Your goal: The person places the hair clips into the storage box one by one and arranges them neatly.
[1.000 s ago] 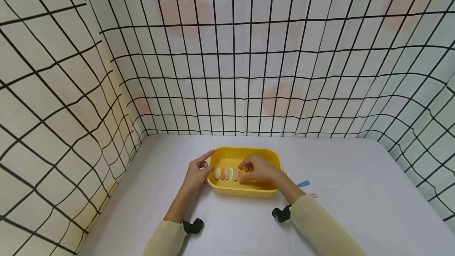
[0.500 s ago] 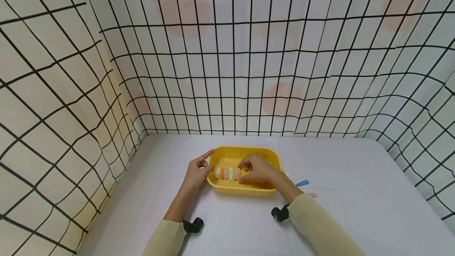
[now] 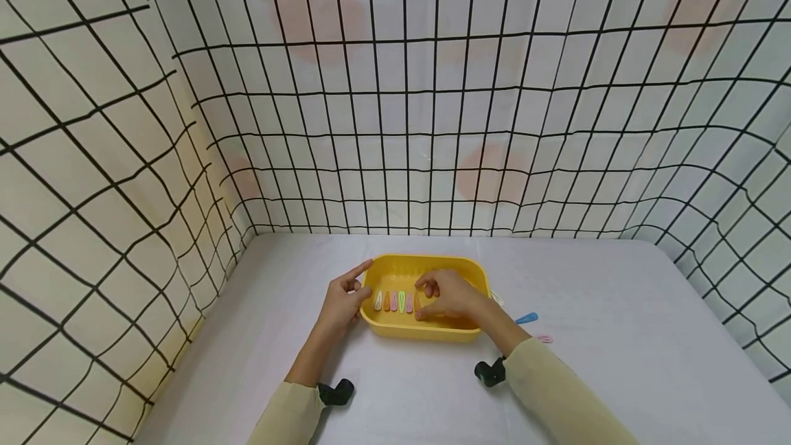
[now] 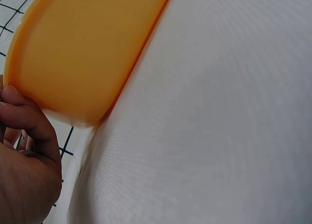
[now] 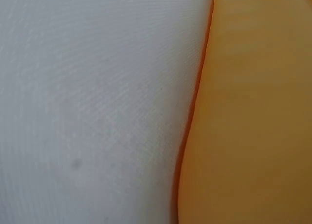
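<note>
A yellow plastic tray [image 3: 420, 333] sits on the white table. Inside it, several small snap hair clips [image 3: 402, 302] stand side by side in a row, white, orange, pink and green. My left hand [image 3: 340, 302] grips the tray's left end, thumb over the rim and index finger stretched along the corner; the left wrist view shows its curled fingers at the rim. My right hand [image 3: 454, 294] reaches into the tray and pinches the orange hair clip [image 3: 417, 302] at the row's right end between thumb and index finger. The right wrist view shows only tray wall and cloth.
Right of the tray, a blue hair clip [image 3: 527, 318] and a pink hair clip [image 3: 544, 339] lie on the table [image 3: 618, 335]. A white hair clip [image 3: 496, 298] lies close to the tray's right end. Black grid netting [image 3: 408, 136] over white cloth surrounds the table.
The row of clips and the left hand stay put. My right thumb and index finger make only slight movements at the orange hair clip.
</note>
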Demonstrator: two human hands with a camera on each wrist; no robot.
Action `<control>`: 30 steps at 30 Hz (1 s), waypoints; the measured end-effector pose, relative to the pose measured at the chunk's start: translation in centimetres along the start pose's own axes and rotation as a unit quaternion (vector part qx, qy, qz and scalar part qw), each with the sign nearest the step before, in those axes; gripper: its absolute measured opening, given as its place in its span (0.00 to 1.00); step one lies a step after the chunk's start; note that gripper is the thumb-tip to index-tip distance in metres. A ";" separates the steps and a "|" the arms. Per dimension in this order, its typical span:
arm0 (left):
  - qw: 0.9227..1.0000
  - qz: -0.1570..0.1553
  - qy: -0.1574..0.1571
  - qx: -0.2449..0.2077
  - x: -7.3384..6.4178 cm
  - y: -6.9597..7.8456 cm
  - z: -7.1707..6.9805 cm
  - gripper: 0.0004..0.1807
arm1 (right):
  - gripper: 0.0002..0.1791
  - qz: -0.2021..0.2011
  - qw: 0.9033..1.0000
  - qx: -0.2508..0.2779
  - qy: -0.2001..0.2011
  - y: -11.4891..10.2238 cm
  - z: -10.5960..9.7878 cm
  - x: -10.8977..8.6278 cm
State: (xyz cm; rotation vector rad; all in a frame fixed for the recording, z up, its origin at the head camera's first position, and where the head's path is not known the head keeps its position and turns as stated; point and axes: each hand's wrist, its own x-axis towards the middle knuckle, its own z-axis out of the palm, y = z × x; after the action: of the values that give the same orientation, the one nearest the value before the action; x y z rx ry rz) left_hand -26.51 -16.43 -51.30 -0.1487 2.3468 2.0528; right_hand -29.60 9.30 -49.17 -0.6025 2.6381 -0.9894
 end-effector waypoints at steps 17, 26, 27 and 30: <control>1.000 -0.010 0.009 0.003 -0.1 0.0 0.2 0.33 | 0.31 -0.059 0.996 0.015 0.058 -0.1 -3.2 -2.1; 1.000 -0.006 0.010 0.007 -0.1 0.1 0.1 0.33 | 0.33 -0.057 0.993 0.004 0.105 0.5 -5.0 -4.1; 1.000 -0.005 0.009 0.007 -0.1 0.1 0.1 0.33 | 0.33 -0.054 0.993 0.000 0.109 0.7 -5.1 -4.3; 1.000 -0.004 0.005 0.005 -0.1 0.0 0.1 0.33 | 0.33 -0.047 0.992 -0.006 0.120 1.4 -5.5 -5.0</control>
State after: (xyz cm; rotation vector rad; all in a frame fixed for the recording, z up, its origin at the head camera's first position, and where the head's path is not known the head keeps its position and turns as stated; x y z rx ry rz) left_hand -26.41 -16.29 -51.28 -0.1683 2.3575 2.0402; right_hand -27.67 15.69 -45.59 -0.6535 2.8481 -1.1388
